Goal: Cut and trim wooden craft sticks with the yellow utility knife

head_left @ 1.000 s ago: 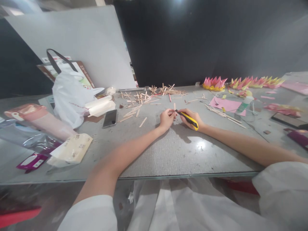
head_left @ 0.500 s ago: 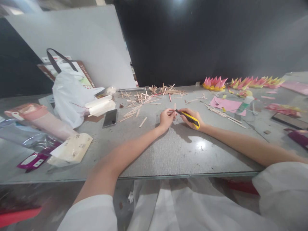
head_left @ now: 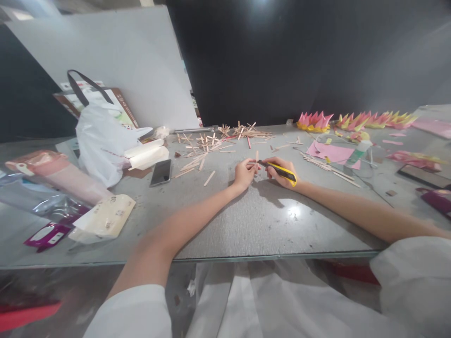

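At the table's middle, a thin wooden stick [head_left: 256, 157] stands nearly upright, its lower end pinched in the fingertips of the left hand [head_left: 243, 174]. Directly at the stick's three o'clock, the right hand [head_left: 282, 172] is wrapped around a yellow utility knife [head_left: 280, 171], whose dark tip points toward nine o'clock and meets the stick near the pinch. Whether the blade is actually in the wood is too small to tell.

By the look of it, the step in hand is cutting or trimming this one stick. The next move calls for a short, controlled press of the blade, with the left fingertips kept clear of its path and the stick held firm so it does not twist.

Around the hands lies bare grey table [head_left: 246, 220]. At eleven to twelve o'clock from the stick, near the far edge, a scatter of cut sticks [head_left: 214, 141] spreads out. At nine o'clock a dark phone [head_left: 161, 172] lies flat, and beyond it a white plastic bag [head_left: 102, 141]. At two o'clock a pink paper sheet [head_left: 331, 153] rests beside a few long sticks [head_left: 329, 166], and farther back, at one to two o'clock, a row of pink-and-yellow folded paper flowers [head_left: 352, 121] lines the dark wall.
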### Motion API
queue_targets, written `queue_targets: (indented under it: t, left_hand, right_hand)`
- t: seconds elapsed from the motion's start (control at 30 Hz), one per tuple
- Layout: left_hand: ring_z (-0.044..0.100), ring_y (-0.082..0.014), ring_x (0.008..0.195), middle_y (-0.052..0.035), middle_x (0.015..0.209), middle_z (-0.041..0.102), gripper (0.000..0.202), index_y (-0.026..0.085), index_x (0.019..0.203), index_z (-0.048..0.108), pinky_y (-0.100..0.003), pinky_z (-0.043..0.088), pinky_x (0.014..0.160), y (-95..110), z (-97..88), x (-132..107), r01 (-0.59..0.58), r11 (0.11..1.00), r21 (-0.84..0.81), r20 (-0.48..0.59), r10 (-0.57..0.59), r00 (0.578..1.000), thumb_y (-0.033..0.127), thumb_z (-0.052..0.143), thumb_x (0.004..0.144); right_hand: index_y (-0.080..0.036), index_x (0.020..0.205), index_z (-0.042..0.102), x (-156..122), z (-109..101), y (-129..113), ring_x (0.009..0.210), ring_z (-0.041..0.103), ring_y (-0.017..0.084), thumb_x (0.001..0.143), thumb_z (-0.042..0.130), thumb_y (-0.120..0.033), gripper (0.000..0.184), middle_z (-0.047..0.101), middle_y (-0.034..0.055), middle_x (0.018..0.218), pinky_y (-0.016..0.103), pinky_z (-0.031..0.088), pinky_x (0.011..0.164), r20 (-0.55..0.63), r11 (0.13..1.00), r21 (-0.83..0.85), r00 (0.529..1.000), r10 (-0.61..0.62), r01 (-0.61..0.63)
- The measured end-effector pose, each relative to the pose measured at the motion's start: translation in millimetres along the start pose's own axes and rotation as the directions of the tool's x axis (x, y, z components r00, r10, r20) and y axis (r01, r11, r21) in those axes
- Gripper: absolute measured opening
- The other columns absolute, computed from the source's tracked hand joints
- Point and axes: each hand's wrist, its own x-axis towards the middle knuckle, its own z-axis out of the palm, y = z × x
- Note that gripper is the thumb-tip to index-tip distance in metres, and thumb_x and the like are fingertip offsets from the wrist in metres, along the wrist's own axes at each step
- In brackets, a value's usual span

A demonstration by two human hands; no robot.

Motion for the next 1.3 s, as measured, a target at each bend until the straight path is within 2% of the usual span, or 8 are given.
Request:
queue_targets:
  t: [0.27, 0.6, 0.87, 1.3]
  left_hand:
    - [0.064, -0.0117, 0.061, -0.0064, 0.081, 0.079, 0.007, 0.016, 0.095, 0.070, -0.026, 0.054, 0.065, 3.3, 0.7, -2.2, -0.011, 0.999, -0.037, 0.017, 0.012, 1.000, 0.018, 0.075, 0.091]
    - [0.068, -0.0130, 0.063, -0.0061, 0.081, 0.081, 0.030, 0.016, 0.101, 0.071, -0.029, 0.058, 0.069, 0.0, -5.3, -1.4, -0.001, 0.988, -0.153, 0.127, 0.021, 0.992, 0.031, 0.088, 0.082]
    - [0.073, -0.0154, 0.066, -0.0080, 0.085, 0.082, 0.033, 0.017, 0.101, 0.069, -0.032, 0.061, 0.074, 2.9, -8.1, -4.3, 0.011, 0.991, -0.135, 0.135, 0.007, 0.991, 0.033, 0.090, 0.083]
    - [0.074, -0.0168, 0.068, -0.0072, 0.082, 0.081, 0.034, 0.018, 0.098, 0.067, -0.031, 0.061, 0.073, 4.6, -6.2, -5.8, -0.012, 0.994, -0.106, 0.102, 0.023, 0.995, 0.036, 0.091, 0.084]
  right_hand:
    - [-0.023, 0.122, 0.075, 2.8, 1.3, -0.6, 0.061, 0.072, 0.017, 0.102, 0.065, -0.063, 0.045, 0.076, 0.0011, 0.076, 0.032, 0.061, 0.068, -0.044, 0.989, 0.149, 0.999, 0.026, -0.019]
    - [-0.023, 0.123, 0.072, 0.1, 2.9, -0.2, 0.063, 0.073, 0.017, 0.105, 0.064, -0.059, 0.042, 0.077, 0.0014, 0.079, 0.032, 0.062, 0.068, -0.047, 0.987, 0.147, 0.996, 0.074, -0.066]
    - [-0.023, 0.119, 0.072, -0.2, 8.1, -11.5, 0.060, 0.071, 0.015, 0.104, 0.066, -0.057, 0.038, 0.075, 0.0002, 0.079, 0.030, 0.061, 0.063, -0.060, 0.966, 0.246, 0.993, 0.100, -0.083]
    - [-0.024, 0.114, 0.071, -0.3, 14.3, -25.4, 0.059, 0.071, 0.016, 0.097, 0.071, -0.067, 0.046, 0.076, 0.0012, 0.078, 0.033, 0.062, 0.063, -0.104, 0.934, 0.323, 0.975, 0.196, -0.154]
